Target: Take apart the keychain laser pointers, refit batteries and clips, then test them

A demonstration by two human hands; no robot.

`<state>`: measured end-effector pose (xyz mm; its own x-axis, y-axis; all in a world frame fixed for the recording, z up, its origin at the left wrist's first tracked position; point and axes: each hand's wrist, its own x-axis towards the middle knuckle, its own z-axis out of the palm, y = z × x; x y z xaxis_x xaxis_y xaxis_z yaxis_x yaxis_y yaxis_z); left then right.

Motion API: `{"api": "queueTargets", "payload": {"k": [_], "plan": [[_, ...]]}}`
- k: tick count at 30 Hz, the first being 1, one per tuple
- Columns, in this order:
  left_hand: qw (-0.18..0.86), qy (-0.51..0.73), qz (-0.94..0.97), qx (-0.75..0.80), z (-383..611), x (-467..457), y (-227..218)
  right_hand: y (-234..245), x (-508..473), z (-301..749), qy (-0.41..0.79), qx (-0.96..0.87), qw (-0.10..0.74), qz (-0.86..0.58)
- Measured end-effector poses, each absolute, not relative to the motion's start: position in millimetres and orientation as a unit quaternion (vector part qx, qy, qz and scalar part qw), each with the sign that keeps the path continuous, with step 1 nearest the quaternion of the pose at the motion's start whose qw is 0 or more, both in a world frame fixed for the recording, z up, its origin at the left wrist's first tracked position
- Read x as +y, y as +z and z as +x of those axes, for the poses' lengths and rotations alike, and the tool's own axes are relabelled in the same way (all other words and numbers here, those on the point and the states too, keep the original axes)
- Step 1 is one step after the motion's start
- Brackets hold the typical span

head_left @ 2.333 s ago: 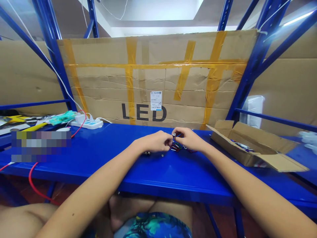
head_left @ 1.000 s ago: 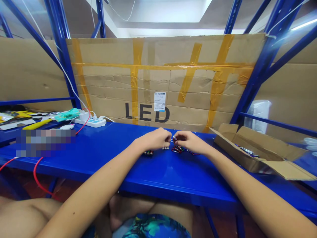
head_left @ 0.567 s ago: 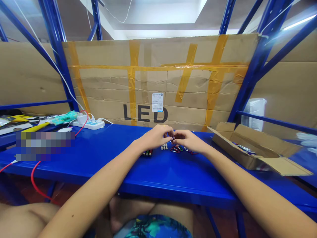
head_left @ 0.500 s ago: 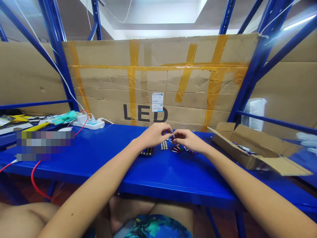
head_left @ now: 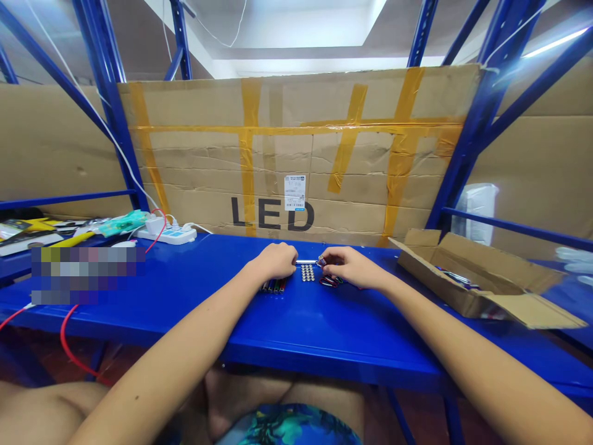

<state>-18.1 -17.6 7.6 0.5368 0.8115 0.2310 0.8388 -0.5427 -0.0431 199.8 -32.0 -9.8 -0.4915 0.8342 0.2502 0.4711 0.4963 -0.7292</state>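
My left hand (head_left: 277, 259) is closed, its fingertips curled down and hidden, just above a row of slim dark and coloured tubes (head_left: 274, 285). A thin silver rod (head_left: 306, 262) runs from its fingers towards my right hand; whether the left fingers grip it, I cannot tell. My right hand (head_left: 347, 264) pinches a small silver cylindrical piece (head_left: 320, 261) between thumb and fingers. In front of the rod, small round silver button cells (head_left: 307, 273) stand in neat rows. Red and dark carabiners (head_left: 330, 281) lie under the right hand, partly hidden.
An opened cardboard box (head_left: 445, 275) with slim metallic items stands at the right of the blue table (head_left: 324, 334). A power strip (head_left: 169, 232) with cables sits back left, near packaged goods (head_left: 123, 222). A large cardboard panel (head_left: 208, 161) closes off the back.
My hands have moved apart: the left went left and down to the end of the silver rod. My right hand keeps the small cylindrical piece. More button cells and the rod show now.
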Motion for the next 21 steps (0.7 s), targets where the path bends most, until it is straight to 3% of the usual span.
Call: {"api": "queueTargets", "payload": {"k": [5,12,21], "plan": [[0.065,-0.157,-0.877,-0.449,-15,-9,0,-12,-29,201,0.284,-0.817,0.3,-0.402],[-0.112,-0.424,-0.827,-0.352,-3,-17,13,-9,-32,201,0.19,-0.829,0.329,-0.411],[-0.113,-0.455,-0.829,-0.304,9,-26,6,-10,-31,200,0.086,-0.856,0.323,-0.394]]}}
